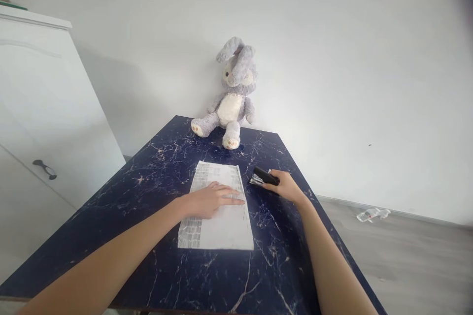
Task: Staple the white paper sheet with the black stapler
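A white paper sheet [226,234] with grey printed marks, mostly along its left side, lies on the dark blue marbled table [148,192]. My left hand [210,200] rests flat across the middle of the sheet, fingers stretched toward its right edge. To the right of the paper, my right hand [286,186] is wrapped round a black stapler [265,175]. The stapler's front end points left toward the sheet, with a gap between them. Part of the stapler's rear is hidden by my fingers.
A grey plush rabbit [231,106] sits at the table's far end against the white wall. On the left stands a white cabinet [44,108] with a dark handle [45,169]. A crumpled clear plastic item [372,214] lies on the floor at right.
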The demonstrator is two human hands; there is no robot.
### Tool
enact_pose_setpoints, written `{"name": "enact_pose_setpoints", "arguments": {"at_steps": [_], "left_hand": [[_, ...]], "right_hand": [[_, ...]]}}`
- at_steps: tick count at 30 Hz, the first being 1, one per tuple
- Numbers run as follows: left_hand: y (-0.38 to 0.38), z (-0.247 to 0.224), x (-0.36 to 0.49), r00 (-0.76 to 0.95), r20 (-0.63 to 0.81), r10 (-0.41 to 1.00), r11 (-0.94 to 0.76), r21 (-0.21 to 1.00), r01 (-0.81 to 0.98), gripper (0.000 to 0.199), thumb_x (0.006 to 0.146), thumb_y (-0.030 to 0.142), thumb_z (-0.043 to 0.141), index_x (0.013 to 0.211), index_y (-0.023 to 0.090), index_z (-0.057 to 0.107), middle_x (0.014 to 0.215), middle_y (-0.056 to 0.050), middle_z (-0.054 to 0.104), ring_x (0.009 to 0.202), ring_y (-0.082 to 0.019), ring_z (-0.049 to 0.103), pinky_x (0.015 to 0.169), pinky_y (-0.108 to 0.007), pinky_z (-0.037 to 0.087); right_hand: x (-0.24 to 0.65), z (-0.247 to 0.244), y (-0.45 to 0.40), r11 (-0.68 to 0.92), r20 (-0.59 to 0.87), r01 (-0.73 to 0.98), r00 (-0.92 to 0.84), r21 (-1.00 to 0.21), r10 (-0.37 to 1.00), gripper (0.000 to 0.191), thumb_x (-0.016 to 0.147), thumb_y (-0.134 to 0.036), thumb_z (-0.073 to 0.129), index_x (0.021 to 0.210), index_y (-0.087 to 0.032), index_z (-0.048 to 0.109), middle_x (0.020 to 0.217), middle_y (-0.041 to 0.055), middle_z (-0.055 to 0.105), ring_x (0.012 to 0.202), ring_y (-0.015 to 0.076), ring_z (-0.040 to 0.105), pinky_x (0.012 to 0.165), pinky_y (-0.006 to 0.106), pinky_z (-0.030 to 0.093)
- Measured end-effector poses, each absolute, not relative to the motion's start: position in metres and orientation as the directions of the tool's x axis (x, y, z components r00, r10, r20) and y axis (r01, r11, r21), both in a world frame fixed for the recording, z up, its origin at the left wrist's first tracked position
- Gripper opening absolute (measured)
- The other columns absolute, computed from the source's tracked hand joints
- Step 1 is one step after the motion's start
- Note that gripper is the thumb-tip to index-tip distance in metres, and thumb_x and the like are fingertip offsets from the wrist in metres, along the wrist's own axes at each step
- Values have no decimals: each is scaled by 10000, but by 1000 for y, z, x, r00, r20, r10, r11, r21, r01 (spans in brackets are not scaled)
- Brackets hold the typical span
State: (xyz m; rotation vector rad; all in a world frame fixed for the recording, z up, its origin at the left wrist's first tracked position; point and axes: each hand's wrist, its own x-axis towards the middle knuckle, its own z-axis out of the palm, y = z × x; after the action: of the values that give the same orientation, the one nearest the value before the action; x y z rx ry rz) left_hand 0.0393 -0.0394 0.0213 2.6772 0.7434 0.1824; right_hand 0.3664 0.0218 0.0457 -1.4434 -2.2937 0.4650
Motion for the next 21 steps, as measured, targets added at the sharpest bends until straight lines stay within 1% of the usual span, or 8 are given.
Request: {"name": "enact_pose_setpoints", "arguments": {"at_steps": [3,5,7,9,11,14,18,21], "left_hand": [[-33,28,29,688,341,641,-745,493,450,390,961,195,463,1313,265,615,1340,-65,637,1240,-233,563,1120,-412,360],[-23,28,15,386,516,764,-645,623,442,228,967,276,479,1030,192,681,1039,-74,703,974,-205,626,949,-351,459],[-10,24,-2,79,527,846,-521,787,329,195,935,289,502,848,173,632,738,-20,610,682,-147,547,685,-271,449],[2,16,-16,-62,419,906,-411,905,110,161,889,272,525,777,171,583,551,52,397,492,-96,354,508,-224,299],[11,9,-25,-87,334,939,-341,934,-102,132,853,258,538,756,170,559,529,86,258,448,-73,222,468,-216,189],[19,3,-29,-81,298,951,-309,913,-265,120,830,257,559,754,165,556,549,94,229,448,-61,187,466,-212,159],[21,1,-27,-36,300,953,-298,911,-285,116,822,265,587,772,160,590,541,93,243,443,-60,203,463,-211,173],[23,-2,-26,-6,295,955,-285,918,-276,119,827,272,597,786,160,611,529,89,258,438,-64,210,458,-214,171]], "right_hand": [[328,42,11,299,200,753,-223,-587,954,312,860,-487,626,854,-174,623,730,18,621,638,195,566,585,297,407],[289,36,-2,354,271,697,-233,-623,934,263,850,-420,652,931,-169,646,919,75,682,790,232,634,691,321,475],[248,28,-17,455,327,633,-317,-626,890,232,843,-327,660,1022,-180,654,1131,110,681,975,257,653,843,337,494],[217,20,-29,482,300,633,-379,-606,875,281,837,-258,653,1109,-191,627,1170,117,681,1036,268,651,880,338,487],[203,13,-37,450,219,695,-399,-561,890,282,842,-224,629,1120,-188,594,1055,117,710,955,274,670,800,334,487],[216,9,-47,379,120,784,-371,-492,921,193,862,-221,597,1049,-186,570,878,97,710,796,262,670,663,304,441],[278,6,-65,336,128,782,-318,-524,939,158,891,-237,565,1042,-193,572,895,82,711,771,239,669,639,285,432],[330,4,-78,276,130,785,-246,-554,961,244,923,-361,559,1102,-197,589,890,72,711,766,251,675,657,314,470]]}}
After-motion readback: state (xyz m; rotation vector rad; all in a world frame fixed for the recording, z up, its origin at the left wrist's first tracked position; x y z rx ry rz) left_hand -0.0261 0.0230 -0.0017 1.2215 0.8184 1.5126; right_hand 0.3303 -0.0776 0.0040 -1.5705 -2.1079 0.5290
